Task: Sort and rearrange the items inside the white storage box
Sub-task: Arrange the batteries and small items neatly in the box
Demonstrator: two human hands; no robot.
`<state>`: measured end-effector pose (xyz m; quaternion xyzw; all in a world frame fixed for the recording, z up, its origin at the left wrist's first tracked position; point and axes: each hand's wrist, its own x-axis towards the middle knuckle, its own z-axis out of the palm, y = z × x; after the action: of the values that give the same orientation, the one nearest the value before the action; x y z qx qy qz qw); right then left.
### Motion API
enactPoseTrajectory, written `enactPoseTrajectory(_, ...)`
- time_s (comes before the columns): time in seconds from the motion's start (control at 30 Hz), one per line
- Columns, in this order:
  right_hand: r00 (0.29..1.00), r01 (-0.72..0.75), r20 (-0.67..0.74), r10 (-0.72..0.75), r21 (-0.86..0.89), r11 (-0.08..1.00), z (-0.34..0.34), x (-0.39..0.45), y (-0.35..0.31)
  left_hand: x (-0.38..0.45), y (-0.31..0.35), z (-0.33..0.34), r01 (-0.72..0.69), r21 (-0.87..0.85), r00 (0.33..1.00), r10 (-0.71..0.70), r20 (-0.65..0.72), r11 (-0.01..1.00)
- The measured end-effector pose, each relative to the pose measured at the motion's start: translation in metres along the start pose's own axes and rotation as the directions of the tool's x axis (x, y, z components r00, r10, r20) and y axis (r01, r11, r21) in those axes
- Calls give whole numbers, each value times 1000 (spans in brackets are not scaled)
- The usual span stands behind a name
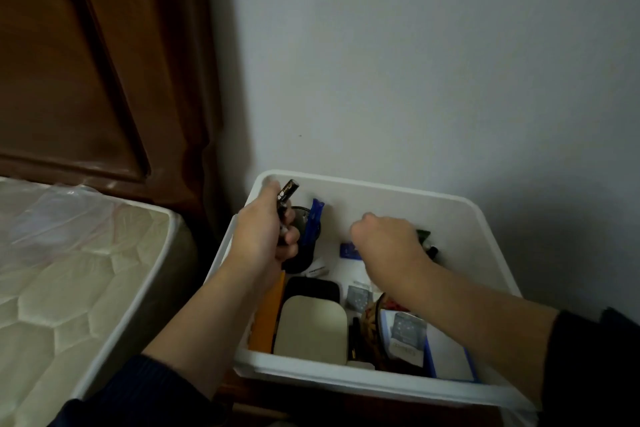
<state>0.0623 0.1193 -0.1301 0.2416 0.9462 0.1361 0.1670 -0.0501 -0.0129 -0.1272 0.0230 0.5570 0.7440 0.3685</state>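
We look down on a white storage box (374,185) in the lower centre of the frame, set against a pale wall (415,62). The left hand (261,234), at the box's upper left corner, curls its fingers round a dark, pen-like tube (288,191) whose tip pokes above the fist. The right hand (388,236) reaches into the middle of the box with knuckles bent downward; we cannot tell what, if anything, its fingers pinch. Inside lie a blue packet (313,222), a black case (313,288), a beige tin lid (311,329), an orange booklet (266,319) along the left wall and foil sachets (358,297). A quilted mattress (69,281) fills the lower left, a brown wooden headboard (69,62) the upper left.
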Motion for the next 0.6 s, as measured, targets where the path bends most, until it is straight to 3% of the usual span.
enactPoseTrajectory(0.1, 966, -43, -251, 70, 114, 993, -18, -25, 22, -20, 9, -9, -168, 56, 984, 171, -56, 984)
enactPoseTrajectory(0.17, 901, -7, -404, 161, 356, 935, -28, -35, 36, -35, 16, -18, -302, 89, 951, 307, -42, 949)
enactPoseTrajectory(0.27, 831, 133, -428, 355, 772, 621, -42, -43, 45, -53, 20, -35, -428, 113, 890, 440, -116, 897)
enactPoseTrajectory(0.33, 826, 246, -397, 399, 892, 379, -48, -43, 40, -60, 13, -46, -463, 184, 854, 492, -167, 867)
enactPoseTrajectory(0.4, 822, 305, -388, 417, 918, 253, -51, -37, 30, -64, 4, -54, -495, 243, 828, 537, -159, 834)
enactPoseTrajectory(0.5, 795, 316, -392, 462, 919, 235, -52, -22, 13, -63, 0, -56, -502, 265, 823, 549, -147, 823)
enactPoseTrajectory(0.6, 752, 307, -457, 475, 880, 361, -52, 0, -3, -57, 3, -57, -470, 242, 839, 515, -179, 849)
